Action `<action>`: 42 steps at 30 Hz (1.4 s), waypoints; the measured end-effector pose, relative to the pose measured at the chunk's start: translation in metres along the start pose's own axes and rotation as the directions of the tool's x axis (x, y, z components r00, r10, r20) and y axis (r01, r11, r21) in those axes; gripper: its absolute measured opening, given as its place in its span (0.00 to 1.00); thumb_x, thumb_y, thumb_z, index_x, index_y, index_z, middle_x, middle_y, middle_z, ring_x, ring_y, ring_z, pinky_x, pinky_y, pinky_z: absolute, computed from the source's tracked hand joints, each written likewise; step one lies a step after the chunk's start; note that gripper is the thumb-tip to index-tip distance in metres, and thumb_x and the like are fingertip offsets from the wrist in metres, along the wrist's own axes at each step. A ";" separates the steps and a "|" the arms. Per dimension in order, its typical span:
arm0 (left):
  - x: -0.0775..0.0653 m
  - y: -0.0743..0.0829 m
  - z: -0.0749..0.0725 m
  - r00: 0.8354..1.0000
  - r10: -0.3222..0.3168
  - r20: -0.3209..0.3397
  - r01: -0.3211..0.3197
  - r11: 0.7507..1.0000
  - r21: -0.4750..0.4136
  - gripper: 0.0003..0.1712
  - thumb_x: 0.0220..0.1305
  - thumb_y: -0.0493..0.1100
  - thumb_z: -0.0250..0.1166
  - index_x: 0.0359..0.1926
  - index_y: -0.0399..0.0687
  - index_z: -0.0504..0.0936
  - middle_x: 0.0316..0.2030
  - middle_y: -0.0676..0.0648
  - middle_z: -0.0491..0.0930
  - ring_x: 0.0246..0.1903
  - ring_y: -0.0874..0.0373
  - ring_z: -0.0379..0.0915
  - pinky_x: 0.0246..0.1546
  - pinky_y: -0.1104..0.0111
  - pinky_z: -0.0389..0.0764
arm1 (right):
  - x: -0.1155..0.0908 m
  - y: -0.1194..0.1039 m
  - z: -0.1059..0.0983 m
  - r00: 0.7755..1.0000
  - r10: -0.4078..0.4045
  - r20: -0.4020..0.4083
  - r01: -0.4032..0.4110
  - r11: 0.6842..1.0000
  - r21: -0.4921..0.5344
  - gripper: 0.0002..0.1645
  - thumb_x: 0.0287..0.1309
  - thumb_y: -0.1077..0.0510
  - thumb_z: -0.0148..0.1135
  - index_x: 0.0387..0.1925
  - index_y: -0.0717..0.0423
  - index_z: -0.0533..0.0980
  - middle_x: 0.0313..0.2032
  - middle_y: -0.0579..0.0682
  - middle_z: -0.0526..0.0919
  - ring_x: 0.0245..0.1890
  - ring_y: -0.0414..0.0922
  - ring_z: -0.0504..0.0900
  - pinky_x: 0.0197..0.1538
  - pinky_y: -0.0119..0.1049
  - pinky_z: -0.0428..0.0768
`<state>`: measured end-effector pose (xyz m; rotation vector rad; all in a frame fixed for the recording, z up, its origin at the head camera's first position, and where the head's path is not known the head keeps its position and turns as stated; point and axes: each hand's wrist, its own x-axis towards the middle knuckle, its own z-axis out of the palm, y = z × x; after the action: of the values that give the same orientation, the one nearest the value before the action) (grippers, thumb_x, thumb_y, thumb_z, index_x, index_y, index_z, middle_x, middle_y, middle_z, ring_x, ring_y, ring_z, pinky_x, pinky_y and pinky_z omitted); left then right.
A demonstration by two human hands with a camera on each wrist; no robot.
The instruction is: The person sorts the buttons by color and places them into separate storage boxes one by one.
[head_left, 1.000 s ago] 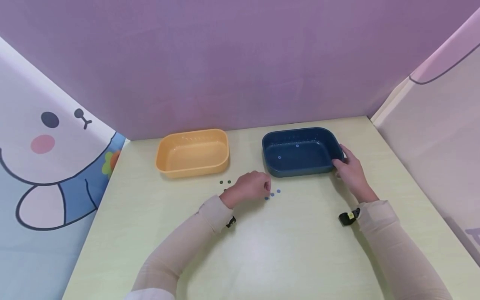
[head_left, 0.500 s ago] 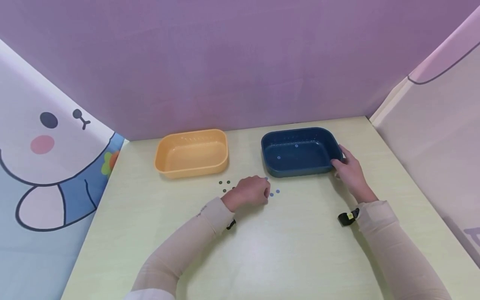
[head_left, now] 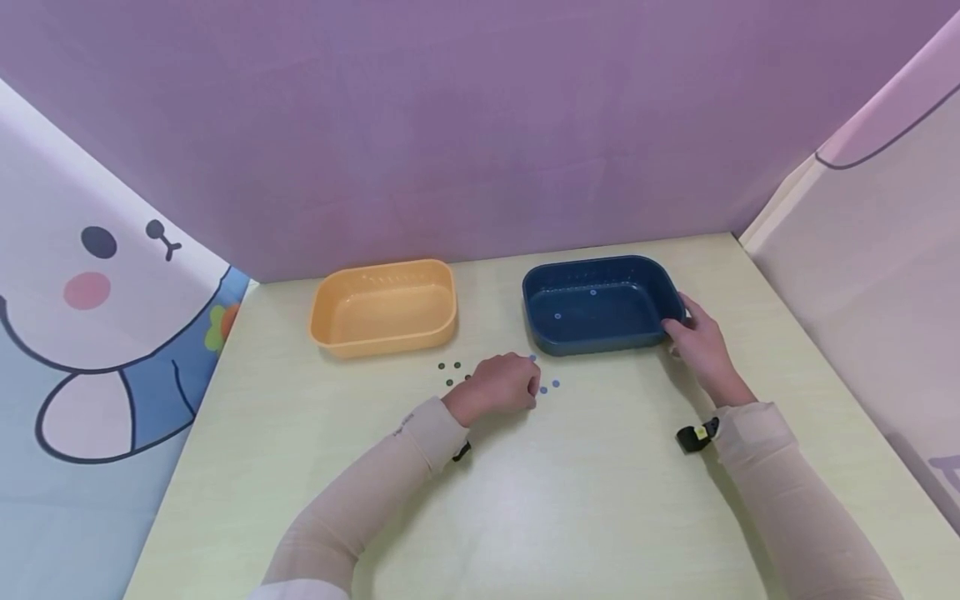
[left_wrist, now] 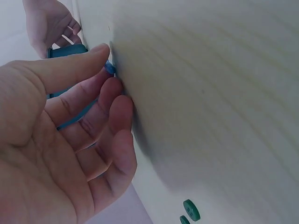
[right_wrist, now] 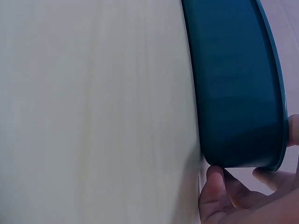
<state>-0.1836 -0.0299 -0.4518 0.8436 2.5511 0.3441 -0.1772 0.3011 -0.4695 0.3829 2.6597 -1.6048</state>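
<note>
My left hand (head_left: 506,383) is low over the table, thumb and index finger at a small blue button (left_wrist: 110,67), which they appear to pinch in the left wrist view. Its other fingers are curled. Just right of this hand lie loose blue buttons (head_left: 556,384), and to its left several dark green buttons (head_left: 449,382). My right hand (head_left: 701,346) holds the right end of the dark blue tray (head_left: 600,342), thumb over the rim. From the right wrist view, fingertips (right_wrist: 215,184) touch the tray's lower end. Two blue buttons (head_left: 593,292) lie inside it.
A yellow tray (head_left: 382,342) stands at the back left of the pale table (head_left: 525,517). Behind the table rises a purple cloth wall (head_left: 480,125). Printed cloth panels (head_left: 97,350) border the sides.
Between one second and half a second ago, my left hand shifted slightly down, uncovering a blue button near the tray and covering another. Since then it barely moves. My right hand keeps its hold.
</note>
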 end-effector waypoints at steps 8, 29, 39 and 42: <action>0.001 -0.001 0.001 1.000 -0.006 0.002 0.006 1.000 -0.004 0.05 0.62 0.42 0.70 0.30 0.55 0.83 0.28 0.58 0.77 0.32 0.60 0.72 0.29 0.68 0.74 | 0.000 0.000 0.000 1.000 -0.004 0.004 0.004 1.000 0.006 0.40 0.75 0.50 0.47 0.81 0.48 0.45 0.66 0.71 0.68 0.34 0.47 0.77 0.38 0.34 0.80; 0.002 -0.001 0.000 0.999 0.013 -0.052 -0.014 1.000 -0.023 0.10 0.69 0.44 0.66 0.27 0.55 0.81 0.28 0.56 0.77 0.32 0.60 0.72 0.30 0.69 0.72 | 0.001 0.000 0.001 1.000 -0.013 -0.004 0.013 1.000 0.010 0.39 0.75 0.51 0.48 0.80 0.50 0.49 0.64 0.70 0.70 0.40 0.51 0.77 0.37 0.34 0.80; 0.007 0.004 -0.005 0.986 0.050 -0.159 -0.071 0.989 -0.132 0.12 0.69 0.37 0.63 0.27 0.50 0.85 0.21 0.55 0.73 0.25 0.61 0.67 0.27 0.71 0.65 | 0.001 0.000 0.001 1.000 -0.005 0.001 0.005 1.000 0.011 0.38 0.75 0.50 0.47 0.80 0.50 0.49 0.63 0.70 0.71 0.40 0.51 0.77 0.38 0.34 0.80; 0.008 0.006 -0.007 0.980 0.035 -0.194 -0.072 0.980 -0.185 0.11 0.70 0.41 0.64 0.29 0.52 0.87 0.22 0.57 0.76 0.25 0.62 0.69 0.27 0.71 0.67 | 0.000 0.000 0.001 1.000 -0.007 0.002 0.007 1.000 0.013 0.38 0.75 0.50 0.47 0.80 0.51 0.49 0.61 0.70 0.72 0.37 0.50 0.77 0.38 0.34 0.80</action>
<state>-0.1899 -0.0214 -0.4459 0.8434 2.6167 0.7065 -0.1774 0.3003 -0.4699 0.3727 2.6531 -1.6238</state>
